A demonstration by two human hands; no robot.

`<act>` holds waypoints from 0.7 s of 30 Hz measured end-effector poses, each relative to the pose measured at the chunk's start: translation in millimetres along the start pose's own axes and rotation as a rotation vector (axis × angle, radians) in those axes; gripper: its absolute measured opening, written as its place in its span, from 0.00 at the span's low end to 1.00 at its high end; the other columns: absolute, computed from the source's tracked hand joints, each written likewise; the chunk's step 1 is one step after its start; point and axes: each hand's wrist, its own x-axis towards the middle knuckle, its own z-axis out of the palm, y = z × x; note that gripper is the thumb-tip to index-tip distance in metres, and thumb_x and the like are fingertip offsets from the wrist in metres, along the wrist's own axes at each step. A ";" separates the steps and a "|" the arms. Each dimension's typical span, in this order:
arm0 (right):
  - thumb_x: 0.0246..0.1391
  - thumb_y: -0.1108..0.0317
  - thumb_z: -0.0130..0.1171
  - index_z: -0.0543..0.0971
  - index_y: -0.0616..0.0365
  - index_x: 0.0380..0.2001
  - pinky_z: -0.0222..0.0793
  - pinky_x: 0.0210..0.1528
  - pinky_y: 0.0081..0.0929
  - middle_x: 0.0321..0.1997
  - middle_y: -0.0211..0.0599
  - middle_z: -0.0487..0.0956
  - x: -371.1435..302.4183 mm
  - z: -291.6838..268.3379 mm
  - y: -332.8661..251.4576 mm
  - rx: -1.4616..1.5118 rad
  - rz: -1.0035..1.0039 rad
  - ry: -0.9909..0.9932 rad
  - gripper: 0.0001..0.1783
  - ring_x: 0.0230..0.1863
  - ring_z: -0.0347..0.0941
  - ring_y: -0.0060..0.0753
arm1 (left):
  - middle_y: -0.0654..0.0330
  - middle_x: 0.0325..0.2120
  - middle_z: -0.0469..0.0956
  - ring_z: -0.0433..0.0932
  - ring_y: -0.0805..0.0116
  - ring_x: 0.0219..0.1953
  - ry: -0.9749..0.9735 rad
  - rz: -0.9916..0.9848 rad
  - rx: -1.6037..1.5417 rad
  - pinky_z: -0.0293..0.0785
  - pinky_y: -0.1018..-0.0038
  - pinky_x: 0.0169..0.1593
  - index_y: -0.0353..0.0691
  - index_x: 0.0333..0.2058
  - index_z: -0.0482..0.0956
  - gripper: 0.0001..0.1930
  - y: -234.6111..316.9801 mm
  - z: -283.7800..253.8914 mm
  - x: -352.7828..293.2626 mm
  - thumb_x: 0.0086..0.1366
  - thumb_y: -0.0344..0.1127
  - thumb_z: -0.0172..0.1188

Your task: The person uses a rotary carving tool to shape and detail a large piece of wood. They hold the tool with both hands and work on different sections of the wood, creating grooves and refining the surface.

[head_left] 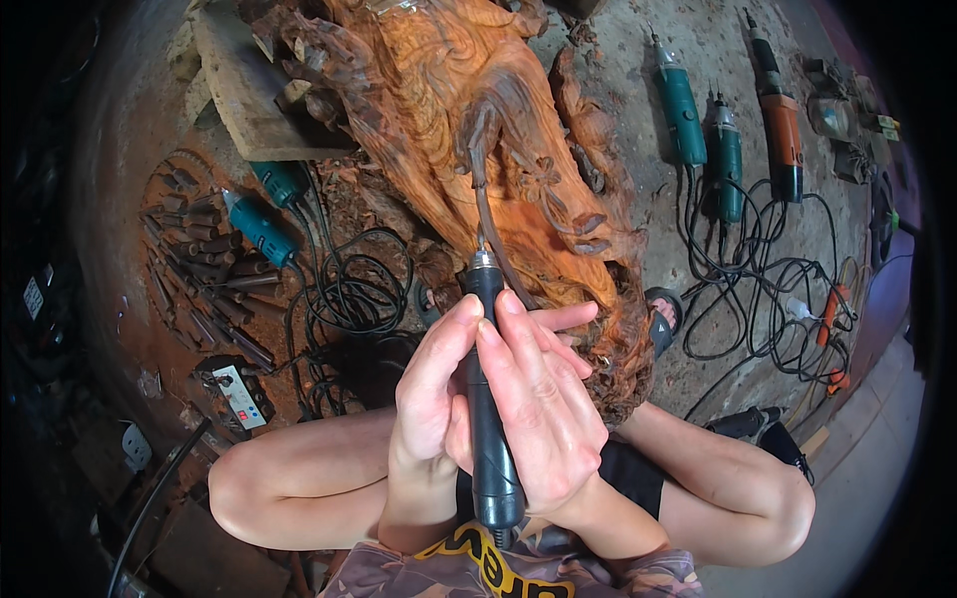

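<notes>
Both my hands are around a black rotary tool handpiece (490, 429), held upright in front of my lap with its metal tip pointing away from me. My left hand (427, 394) closes on it from the left, fingertips near the collar. From the other side my right hand (548, 424) presses against it, some fingers extended over the wood. Beyond the tip lies a large carved wooden piece (439, 70), orange-brown with flowing folds, leaves and a darker raised stem. The tip is close to that stem; whether it touches, I cannot tell.
Teal power tools (680, 115) and an orange one (785, 145) lie at the right above tangled black cords (758, 269). Another teal tool (261, 227) sits at the left beside a pile of brown bits (204, 269). A white power strip (237, 397) is near my left knee.
</notes>
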 end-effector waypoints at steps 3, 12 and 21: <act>0.46 0.81 0.64 0.82 0.68 0.45 0.79 0.45 0.29 0.48 0.54 0.83 -3.1 5.1 -0.1 0.015 0.023 0.033 0.19 0.41 0.84 0.42 | 0.34 0.45 0.77 0.78 0.47 0.49 -0.004 0.041 0.062 0.72 0.55 0.57 0.20 0.49 0.73 0.36 1.8 11.2 1.0 0.74 0.54 0.30; 0.47 0.81 0.63 0.81 0.69 0.46 0.79 0.45 0.30 0.49 0.56 0.82 17.0 -24.4 -14.1 0.084 0.186 -0.201 0.19 0.43 0.84 0.44 | 0.32 0.49 0.75 0.77 0.46 0.50 -0.202 0.192 0.155 0.72 0.55 0.57 0.21 0.49 0.73 0.36 -10.0 -12.3 4.7 0.74 0.53 0.28; 0.48 0.80 0.63 0.81 0.70 0.46 0.79 0.46 0.31 0.50 0.57 0.82 14.8 -25.4 -13.6 0.087 0.194 -0.198 0.19 0.45 0.84 0.46 | 0.30 0.50 0.74 0.77 0.45 0.50 -0.092 0.049 0.100 0.72 0.55 0.57 0.21 0.48 0.73 0.36 -10.4 -17.3 -0.4 0.75 0.52 0.26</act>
